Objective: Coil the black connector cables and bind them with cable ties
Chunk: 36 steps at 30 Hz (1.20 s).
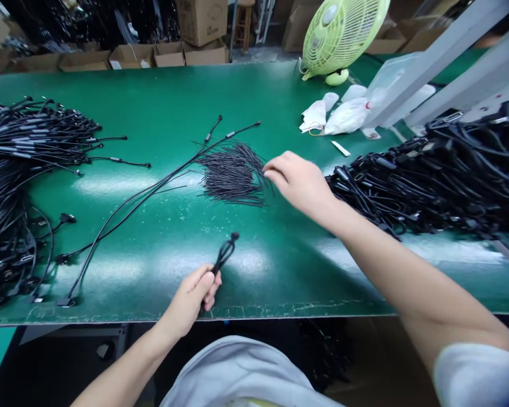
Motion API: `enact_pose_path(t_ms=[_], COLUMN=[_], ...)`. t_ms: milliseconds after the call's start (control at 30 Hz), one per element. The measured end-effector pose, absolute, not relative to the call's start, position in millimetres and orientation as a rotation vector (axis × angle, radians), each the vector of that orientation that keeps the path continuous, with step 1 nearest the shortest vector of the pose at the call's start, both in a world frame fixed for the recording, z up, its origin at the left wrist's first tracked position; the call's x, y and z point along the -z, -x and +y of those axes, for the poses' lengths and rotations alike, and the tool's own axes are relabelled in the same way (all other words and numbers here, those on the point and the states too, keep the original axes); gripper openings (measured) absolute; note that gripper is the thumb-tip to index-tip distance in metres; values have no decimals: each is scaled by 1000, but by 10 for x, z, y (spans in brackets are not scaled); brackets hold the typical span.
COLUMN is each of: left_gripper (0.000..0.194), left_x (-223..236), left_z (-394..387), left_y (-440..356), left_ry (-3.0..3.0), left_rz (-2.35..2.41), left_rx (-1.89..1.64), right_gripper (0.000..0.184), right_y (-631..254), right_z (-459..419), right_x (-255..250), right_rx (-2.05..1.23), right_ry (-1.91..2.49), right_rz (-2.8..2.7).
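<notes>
Near the front edge of the green table, my left hand [202, 288] is closed around a folded black cable [224, 253], whose looped end and plug stick out past the fingers. My right hand [294, 178] reaches to the right side of a pile of thin black ties [229, 175]. Its thumb and index finger are pinched together at the pile's edge; whether a tie is between them is too small to make out. Two loose black cables [152, 189] stretch from the left front toward the pile, their far ends lying just behind it.
A large heap of straight cables [29, 141] covers the table's left end. Bundled cables [441, 175] are heaped at the right. Behind them stand a green fan [343, 34], white plastic bags [348, 116] and a grey metal post [441, 62]. Cardboard boxes [131, 55] line the far edge.
</notes>
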State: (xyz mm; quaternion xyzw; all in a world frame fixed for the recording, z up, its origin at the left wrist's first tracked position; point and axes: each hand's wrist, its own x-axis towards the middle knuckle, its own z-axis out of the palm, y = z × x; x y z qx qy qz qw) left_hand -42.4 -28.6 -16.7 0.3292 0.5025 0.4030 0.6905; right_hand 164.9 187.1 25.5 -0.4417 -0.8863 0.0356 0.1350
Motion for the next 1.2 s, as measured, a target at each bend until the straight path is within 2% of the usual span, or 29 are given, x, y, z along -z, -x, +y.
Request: enact_pose_path(t_ms=[100, 200, 300, 367, 500, 567, 633, 767, 833, 967, 1200], left_gripper=[39, 38, 36, 35, 36, 39, 38, 31, 27, 25, 27], left_x=[149, 119, 111, 116, 129, 136, 140, 129, 113, 78, 60], left_z=[-236, -183, -173, -185, -228, -261, -303, -399, -442, -514, -603], left_y=[411, 398, 381, 342, 197, 130, 91, 94, 117, 175, 214], left_ry=[-579, -502, -465, -464, -498, -550, -646, -1050, -1355, -1595, -981], left_rz=[1102, 1078, 1050, 1011, 974, 992, 1043, 1327, 1496, 1558, 1202], left_rx=[-1065, -1135, -1182, -1188, -1135, -1132, -1149, -1161, -1126, -968, -818], right_gripper=[27, 28, 27, 23, 19, 19, 19, 22, 22, 23, 26], right_y=[-1651, -1655, -1701, -1709, -1574, -1480, -1426, -1435, -1451, -1464, -1540], right_z=[2317, 2356, 2001, 1600, 700, 368, 170, 83, 115, 150, -46], right_x=[-36, 65, -4, -56, -7, 50, 73, -38, -125, -246, -398], right_rx=[34, 133, 162, -32, -794, -908, -707, 186, 483, 657, 1028], right_ry=[1639, 1685, 1665, 1503, 1099, 1033, 986, 719, 462, 71, -85], right_rz=[-2536, -2565, -2466, -2378, -2297, -2260, -2302, -2526, -2560, -2654, -2829])
